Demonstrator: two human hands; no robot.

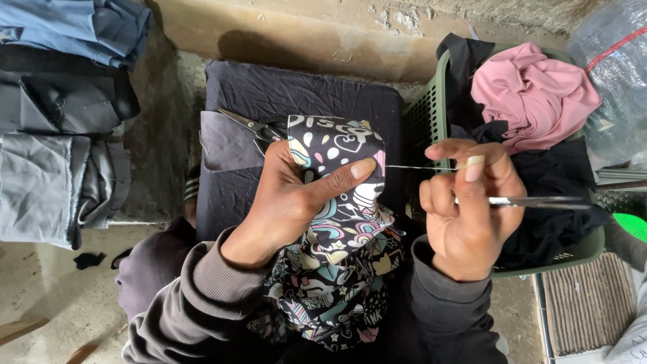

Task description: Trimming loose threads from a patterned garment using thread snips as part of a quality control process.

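Two closed grips: left hand (290,202) pinches patterned fabric (337,249), right hand (465,216) half-hidden tweezers (539,201).

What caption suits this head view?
Left hand grips patterned fabric; right hand pulls thread taut beside green basket.

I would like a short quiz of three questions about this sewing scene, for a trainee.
1. True or false: the left hand grips the patterned cloth.
2. Which thing does the right hand pull taut? A) thread B) a belt C) a zip
3. Fill in: the pink cloth lies in a green ____.

Key: 1 true; 2 A; 3 basket.
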